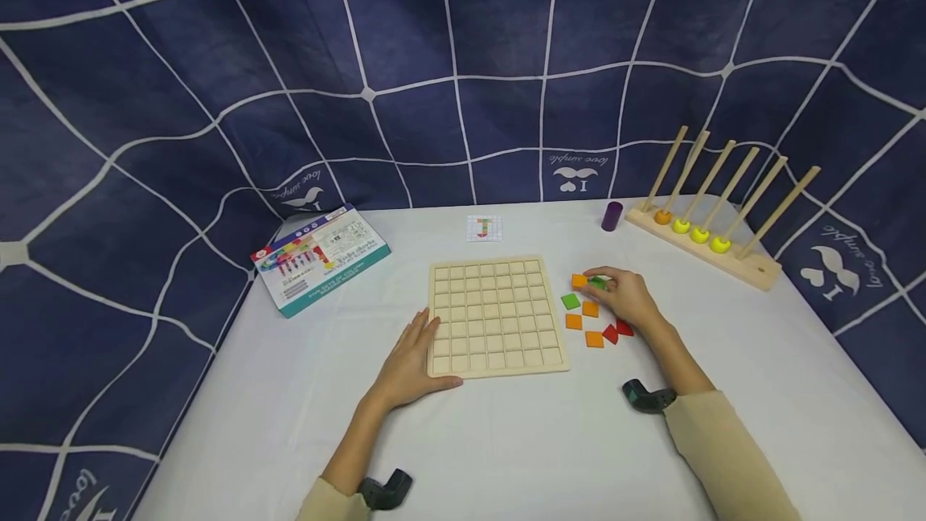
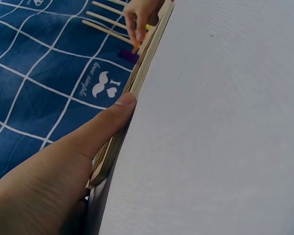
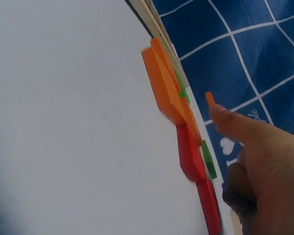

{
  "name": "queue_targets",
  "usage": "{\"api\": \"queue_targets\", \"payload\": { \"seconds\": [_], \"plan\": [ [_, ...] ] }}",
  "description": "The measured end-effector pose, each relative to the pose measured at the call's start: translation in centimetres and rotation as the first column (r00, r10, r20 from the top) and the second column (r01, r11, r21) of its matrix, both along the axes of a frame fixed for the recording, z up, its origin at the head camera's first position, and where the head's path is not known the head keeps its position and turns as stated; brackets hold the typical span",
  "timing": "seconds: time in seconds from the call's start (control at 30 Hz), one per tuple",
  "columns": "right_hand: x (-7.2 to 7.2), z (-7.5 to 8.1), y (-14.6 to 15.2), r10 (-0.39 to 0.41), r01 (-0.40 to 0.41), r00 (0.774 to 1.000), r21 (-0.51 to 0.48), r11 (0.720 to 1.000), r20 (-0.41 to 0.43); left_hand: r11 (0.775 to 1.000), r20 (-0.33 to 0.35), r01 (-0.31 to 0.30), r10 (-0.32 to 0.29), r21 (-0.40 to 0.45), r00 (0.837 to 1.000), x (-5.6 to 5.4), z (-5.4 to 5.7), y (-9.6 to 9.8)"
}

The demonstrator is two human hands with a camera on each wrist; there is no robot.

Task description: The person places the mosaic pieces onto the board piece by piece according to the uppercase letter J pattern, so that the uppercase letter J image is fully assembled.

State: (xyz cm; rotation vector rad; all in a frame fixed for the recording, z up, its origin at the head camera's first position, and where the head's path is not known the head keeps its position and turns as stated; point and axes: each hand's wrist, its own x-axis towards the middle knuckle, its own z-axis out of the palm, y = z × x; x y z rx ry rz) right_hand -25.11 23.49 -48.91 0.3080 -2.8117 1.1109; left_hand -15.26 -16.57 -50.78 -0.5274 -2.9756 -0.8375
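Observation:
A square wooden grid board (image 1: 499, 316) lies on the white table. My left hand (image 1: 411, 364) rests at its near left corner, fingers straight along the left side and thumb by the front edge. In the left wrist view the thumb (image 2: 108, 120) touches the board's edge (image 2: 149, 58). To the right of the board, my right hand (image 1: 628, 296) pinches an orange square tile (image 1: 579, 281), which also shows at the thumb tip in the right wrist view. A green tile (image 1: 597, 283) lies under those fingers. Close by are another green tile (image 1: 571, 301), several orange tiles (image 1: 590, 309) and red pieces (image 1: 611, 334).
A small card (image 1: 484, 228) with a coloured J lies behind the board. At the back left is a printed box (image 1: 321, 260). A purple cylinder (image 1: 612, 216) and a wooden peg rack (image 1: 702, 248) with orange and yellow beads stand at the back right, before a dark blue curtain (image 1: 499, 119).

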Motion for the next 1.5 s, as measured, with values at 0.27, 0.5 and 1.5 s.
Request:
{"api": "queue_targets", "payload": {
  "seconds": [0.27, 0.5, 1.5],
  "plan": [
    [1.5, 1.0, -3.9, 0.021, -0.031, 0.991, -0.073, 0.997, -0.129, 0.999, 0.011, -0.001, 0.000, 0.046, 1.000, 0.2, 0.3, -0.2],
    [1.5, 0.6, -8.7, 0.128, -0.142, 0.971, -0.056, 0.988, -0.204, 0.998, -0.008, 0.016, -0.015, 0.056, 1.000, 0.1, 0.5, -0.1],
    [-2.6, -0.8, -17.3, 0.209, -0.202, 0.965, 0.058, 0.978, -0.157, 1.000, 0.029, 0.021, -0.021, 0.005, 0.999, 0.2, 0.5, -0.2]
  ]
}}
